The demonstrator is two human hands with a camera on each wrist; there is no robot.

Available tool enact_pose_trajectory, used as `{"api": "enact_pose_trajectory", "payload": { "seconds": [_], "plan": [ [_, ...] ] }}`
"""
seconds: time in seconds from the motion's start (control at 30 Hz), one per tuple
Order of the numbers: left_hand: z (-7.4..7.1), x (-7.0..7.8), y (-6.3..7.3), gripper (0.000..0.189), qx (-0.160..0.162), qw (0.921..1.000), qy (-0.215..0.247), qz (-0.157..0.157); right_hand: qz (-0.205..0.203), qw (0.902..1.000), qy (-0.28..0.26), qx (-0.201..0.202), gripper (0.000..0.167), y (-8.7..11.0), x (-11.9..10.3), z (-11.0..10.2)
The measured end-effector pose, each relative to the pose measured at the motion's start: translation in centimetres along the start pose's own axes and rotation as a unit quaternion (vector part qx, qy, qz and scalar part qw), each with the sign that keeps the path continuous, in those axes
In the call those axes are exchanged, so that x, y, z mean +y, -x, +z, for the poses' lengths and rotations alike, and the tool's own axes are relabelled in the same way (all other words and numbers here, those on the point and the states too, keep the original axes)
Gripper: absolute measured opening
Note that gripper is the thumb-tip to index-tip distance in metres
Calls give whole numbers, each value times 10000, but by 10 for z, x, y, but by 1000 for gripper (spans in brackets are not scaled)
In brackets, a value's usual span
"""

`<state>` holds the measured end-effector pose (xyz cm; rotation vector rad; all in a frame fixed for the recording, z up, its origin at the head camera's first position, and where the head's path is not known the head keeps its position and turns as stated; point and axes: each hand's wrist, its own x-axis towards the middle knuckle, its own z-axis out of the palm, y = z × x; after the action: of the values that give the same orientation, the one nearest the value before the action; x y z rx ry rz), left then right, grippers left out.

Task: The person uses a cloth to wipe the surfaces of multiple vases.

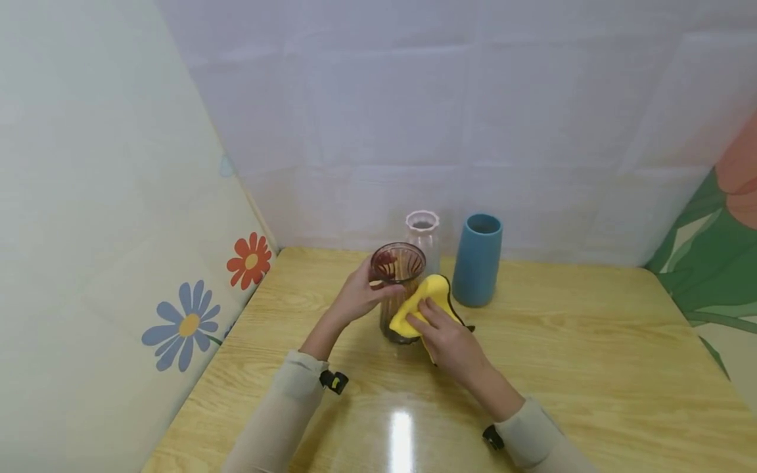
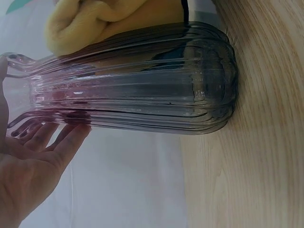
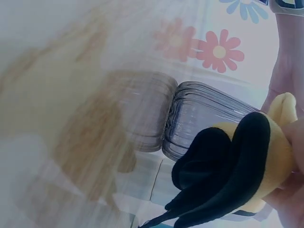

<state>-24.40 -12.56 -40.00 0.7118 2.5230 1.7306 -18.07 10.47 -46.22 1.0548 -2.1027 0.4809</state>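
Note:
A ribbed, clear purple-tinted glass vase (image 1: pixel 388 314) stands upright on the wooden table. My left hand (image 1: pixel 359 293) grips it at the neck, just below the flared rim, with thumb and fingers on opposite sides. In the left wrist view the fingers show behind the glass vase (image 2: pixel 142 90), near its top. My right hand (image 1: pixel 454 345) holds a yellow cloth (image 1: pixel 436 287) against the vase's right side. Seen from the right wrist, the cloth (image 3: pixel 273 166) is bunched up, its dark underside folded outward and hiding part of the vase.
Close behind the glass vase is a pale pink vase (image 1: pixel 430 246) with a scalloped rim, partly hidden. A blue vase (image 1: pixel 476 269) stands to its right. White sheeting (image 1: pixel 378 131) hangs along the table's back edge, and a flower-printed panel (image 1: pixel 118 230) borders the left side.

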Motion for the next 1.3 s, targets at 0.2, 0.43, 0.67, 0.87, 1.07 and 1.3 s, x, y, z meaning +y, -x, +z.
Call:
{"api": "enact_pose_trajectory", "payload": {
  "seconds": [0.2,0.43,0.67,0.87,1.07,1.3],
  "plan": [
    [1,-1,-1,80,-13,10000,43,-13,160,9984,142,-533,45,3,-3,-2],
    [1,-3,-2,79,6,10000,64,56,284,9948,55,-980,38,7,-4,-3],
    [-1,-1,-3,76,52,9999,56,97,233,9927,-35,-1182,34,9,-4,-3],
    [-5,-3,-5,75,-145,9997,133,171,399,9919,-410,-1133,35,10,-3,-11],
    [-17,-8,-12,78,-834,9956,316,303,965,9904,-955,-248,37,11,6,-34],
    [-30,-8,-20,81,-1507,9876,229,362,1503,9790,-1228,627,43,-1,13,-63]
  ]
}}
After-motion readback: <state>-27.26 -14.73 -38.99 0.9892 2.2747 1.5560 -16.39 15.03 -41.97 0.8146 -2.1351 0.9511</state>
